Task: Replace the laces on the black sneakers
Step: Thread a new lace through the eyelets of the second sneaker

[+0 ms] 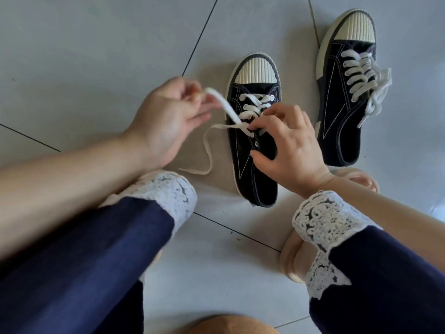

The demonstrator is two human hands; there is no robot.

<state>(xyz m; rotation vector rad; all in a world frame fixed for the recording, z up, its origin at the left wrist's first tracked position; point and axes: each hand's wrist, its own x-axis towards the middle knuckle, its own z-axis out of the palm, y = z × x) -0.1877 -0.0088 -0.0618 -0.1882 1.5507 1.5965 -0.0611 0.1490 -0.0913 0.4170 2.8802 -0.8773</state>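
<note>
Two black sneakers stand on the tiled floor (96, 56): the left hand (166, 116) pinches the white lace (227, 108) by its free end in curled fingers, the right hand (291, 150) grips the half-laced near sneaker (245, 174) between bent fingertips and spread thumb, and the laced far sneaker (342, 121) lies beyond those fingers.

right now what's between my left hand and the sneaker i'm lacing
A stretch of white lace runs from the left hand to the sneaker, seen in the head view.
</note>
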